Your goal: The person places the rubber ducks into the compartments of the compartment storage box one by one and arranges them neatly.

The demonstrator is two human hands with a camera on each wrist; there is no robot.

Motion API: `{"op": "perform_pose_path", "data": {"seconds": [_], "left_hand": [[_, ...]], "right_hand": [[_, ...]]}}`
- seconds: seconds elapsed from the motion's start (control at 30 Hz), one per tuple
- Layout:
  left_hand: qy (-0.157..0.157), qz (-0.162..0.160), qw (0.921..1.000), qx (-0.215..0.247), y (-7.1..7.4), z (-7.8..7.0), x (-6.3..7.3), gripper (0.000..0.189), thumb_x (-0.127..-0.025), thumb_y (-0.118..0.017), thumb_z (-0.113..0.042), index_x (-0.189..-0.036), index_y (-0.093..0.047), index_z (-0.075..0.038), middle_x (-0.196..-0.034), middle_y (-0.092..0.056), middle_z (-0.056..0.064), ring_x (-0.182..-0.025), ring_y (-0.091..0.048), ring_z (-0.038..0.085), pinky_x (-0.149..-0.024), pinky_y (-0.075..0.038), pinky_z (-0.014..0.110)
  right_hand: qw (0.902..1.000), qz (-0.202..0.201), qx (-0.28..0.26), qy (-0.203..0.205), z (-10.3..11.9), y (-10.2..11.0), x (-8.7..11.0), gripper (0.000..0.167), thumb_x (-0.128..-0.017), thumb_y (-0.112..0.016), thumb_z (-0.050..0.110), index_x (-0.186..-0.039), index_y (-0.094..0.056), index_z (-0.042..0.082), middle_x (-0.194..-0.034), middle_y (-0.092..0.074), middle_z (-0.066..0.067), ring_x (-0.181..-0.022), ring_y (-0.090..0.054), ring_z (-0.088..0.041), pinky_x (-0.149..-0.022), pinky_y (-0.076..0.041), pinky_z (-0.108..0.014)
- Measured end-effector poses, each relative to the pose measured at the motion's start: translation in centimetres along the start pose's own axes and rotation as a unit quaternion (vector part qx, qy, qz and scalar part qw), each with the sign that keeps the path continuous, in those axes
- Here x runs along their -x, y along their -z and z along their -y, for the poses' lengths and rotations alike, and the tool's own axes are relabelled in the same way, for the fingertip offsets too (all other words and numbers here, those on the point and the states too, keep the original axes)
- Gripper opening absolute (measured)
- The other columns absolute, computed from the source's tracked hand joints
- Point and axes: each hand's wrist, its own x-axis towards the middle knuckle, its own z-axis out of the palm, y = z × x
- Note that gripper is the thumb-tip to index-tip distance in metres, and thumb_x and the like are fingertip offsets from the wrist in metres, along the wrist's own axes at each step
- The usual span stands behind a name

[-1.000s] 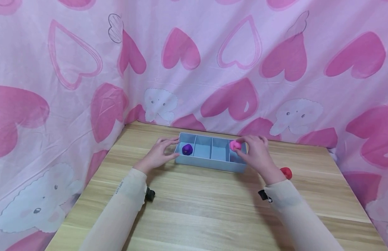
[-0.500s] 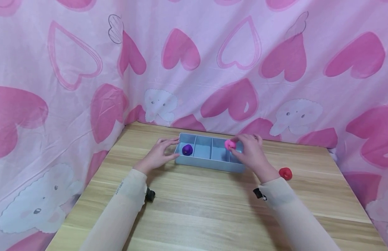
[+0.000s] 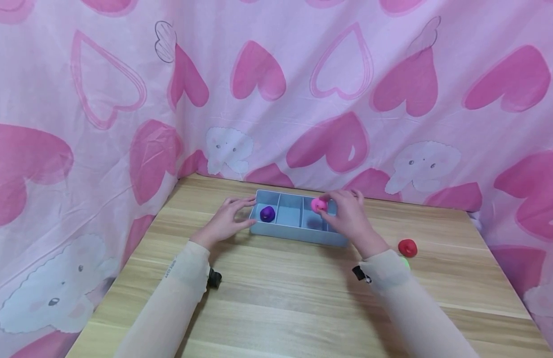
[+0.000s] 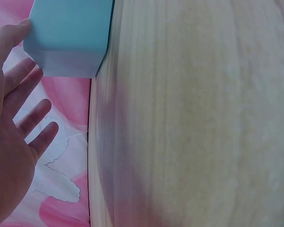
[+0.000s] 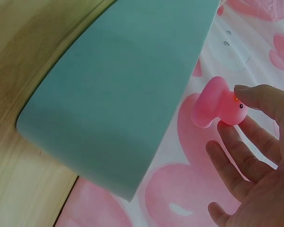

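A pink rubber duck [image 5: 217, 104] is pinched by its head between thumb and fingertips of my right hand [image 3: 348, 214]. In the head view the duck overlaps the second compartment from the right of a grey-blue divided box [image 3: 298, 233]; the right wrist view has it above the rim. My left hand [image 3: 224, 221] is at the box's left end, thumb and fingertips touching its edge, the other fingers loosely spread in the left wrist view. Inside the leftmost compartment lies a small purple toy [image 3: 267, 214]. My right hand partly covers the rightmost compartment.
On the wooden table [image 3: 276, 298], right of the box, lies a red toy [image 3: 408, 247]. A bright green thing [image 3: 406, 262] shows beside it, mostly hidden by the right sleeve. A pink heart-print curtain [image 3: 258, 114] hangs behind and along both sides.
My right hand has moved left with the pink duck, from over the rightmost compartment to the one beside it. The green thing has come into sight from behind the sleeve. The left hand stays put.
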Motion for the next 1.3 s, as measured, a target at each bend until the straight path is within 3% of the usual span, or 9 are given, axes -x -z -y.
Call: {"op": "perform_pose_path", "data": {"seconds": [0.4, 0.77, 1.3], "left_hand": [[0.000, 0.002, 1.0000, 0.000, 0.0, -0.3, 0.0, 0.063, -0.095, -0.076, -0.037, -0.149, -0.056, -0.012, -0.163, -0.045, 0.003, -0.143, -0.035, 0.031, -0.116, -0.037, 0.062], [0.003, -0.001, 1.0000, 0.001, 0.1, -0.4, 0.0, 0.063, -0.094, -0.076, -0.038, -0.148, -0.057, -0.014, -0.163, -0.044, -0.007, -0.143, -0.036, 0.030, -0.117, -0.038, 0.060], [-0.001, 0.000, 1.0000, 0.003, -0.1, 0.2, -0.2, 0.064, -0.094, -0.076, -0.040, -0.149, -0.056, -0.015, -0.163, -0.044, -0.004, -0.143, -0.036, 0.030, -0.116, -0.038, 0.062]], "right_hand": [[0.9998, 0.009, -0.016, 0.012, 1.6, -1.0, -0.7, 0.040, -0.086, -0.086, 0.028, -0.120, -0.071, 0.014, -0.120, -0.073, -0.005, -0.122, -0.060, -0.028, -0.121, -0.016, -0.065], [0.9993, 0.004, -0.017, 0.033, 2.7, -2.4, -1.6, 0.037, -0.086, -0.086, 0.027, -0.118, -0.072, 0.013, -0.118, -0.073, -0.004, -0.119, -0.062, -0.026, -0.121, -0.018, -0.062], [0.9988, 0.032, -0.013, 0.035, 3.4, -5.0, -2.8, 0.034, -0.086, -0.085, 0.023, -0.117, -0.072, 0.015, -0.113, -0.073, -0.001, -0.116, -0.061, -0.025, -0.122, -0.018, -0.061]]}}
